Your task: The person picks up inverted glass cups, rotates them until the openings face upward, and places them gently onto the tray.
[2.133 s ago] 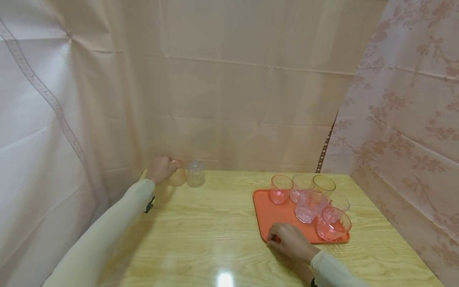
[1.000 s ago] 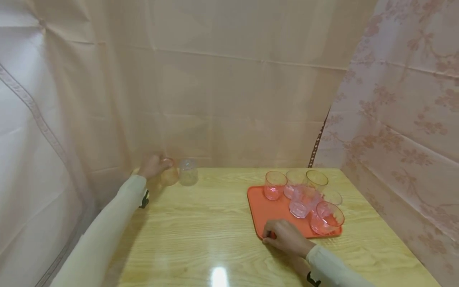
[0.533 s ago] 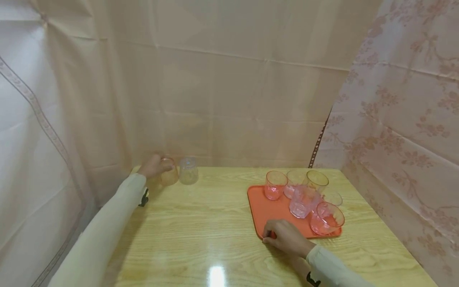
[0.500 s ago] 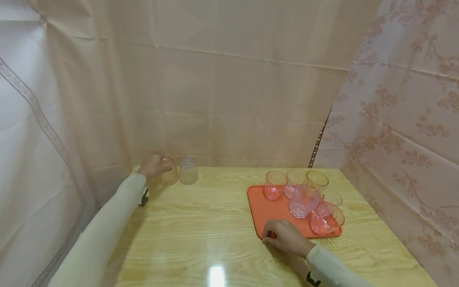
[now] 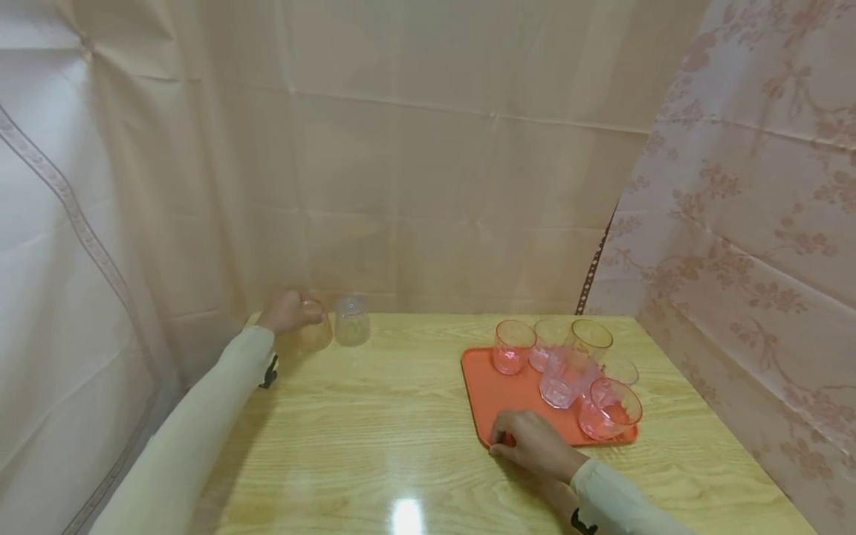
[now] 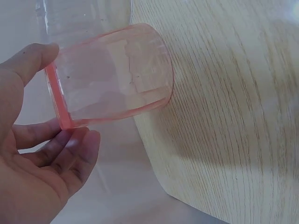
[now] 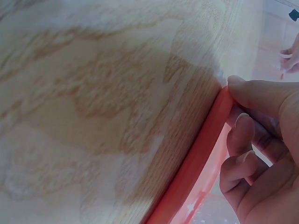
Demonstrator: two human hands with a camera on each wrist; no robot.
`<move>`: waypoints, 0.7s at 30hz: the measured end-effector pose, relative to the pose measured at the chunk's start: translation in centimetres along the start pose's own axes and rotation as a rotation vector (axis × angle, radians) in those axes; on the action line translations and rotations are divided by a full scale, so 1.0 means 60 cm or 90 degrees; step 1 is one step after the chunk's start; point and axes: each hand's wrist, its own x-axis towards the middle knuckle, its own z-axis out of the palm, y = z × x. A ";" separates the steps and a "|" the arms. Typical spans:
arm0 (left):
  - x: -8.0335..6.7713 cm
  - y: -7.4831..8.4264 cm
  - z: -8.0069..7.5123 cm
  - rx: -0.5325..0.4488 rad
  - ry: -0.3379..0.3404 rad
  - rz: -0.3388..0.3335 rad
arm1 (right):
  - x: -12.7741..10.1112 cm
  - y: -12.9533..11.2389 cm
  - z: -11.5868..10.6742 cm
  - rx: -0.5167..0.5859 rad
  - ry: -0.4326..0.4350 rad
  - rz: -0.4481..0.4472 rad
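At the far left of the table, my left hand [image 5: 289, 312] holds a pink-orange drinking glass [image 5: 316, 333] by its base. Thumb and fingers pinch the thick base in the left wrist view, and the glass [image 6: 112, 74] points rim-down at the table; whether the rim touches the wood I cannot tell. Close beside it a clear glass [image 5: 351, 327] stands upside down. My right hand [image 5: 535, 443] pinches the near left corner of an orange-red tray [image 5: 484, 386]; the right wrist view shows thumb and fingers on the tray rim [image 7: 196, 158].
Several glasses crowd the tray's right half: a red glass [image 5: 515, 353], an amber glass [image 5: 592, 336], a tilted pink glass [image 5: 560, 383] and a larger reddish glass [image 5: 605, 416] among them. The wooden table [image 5: 374, 446] backs onto a hanging cloth [image 5: 428, 186], with patterned cloth on the right.
The whole head view has shifted a little. My left hand and the pink-orange glass sit slightly lower than half a second ago. My right hand has stayed at the tray corner.
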 end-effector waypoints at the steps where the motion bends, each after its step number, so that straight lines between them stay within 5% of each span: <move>1: -0.003 0.000 -0.002 0.003 0.002 0.000 | 0.000 0.000 0.001 0.001 0.001 -0.001; 7: -0.014 0.007 -0.013 0.010 0.002 -0.007 | -0.001 -0.001 0.001 0.011 -0.001 0.001; 16: -0.026 0.024 -0.012 -0.083 -0.014 -0.013 | -0.002 0.000 0.002 -0.003 0.013 -0.009; 21: -0.034 0.037 -0.006 -0.043 -0.001 0.011 | -0.002 0.001 0.002 -0.002 0.004 -0.001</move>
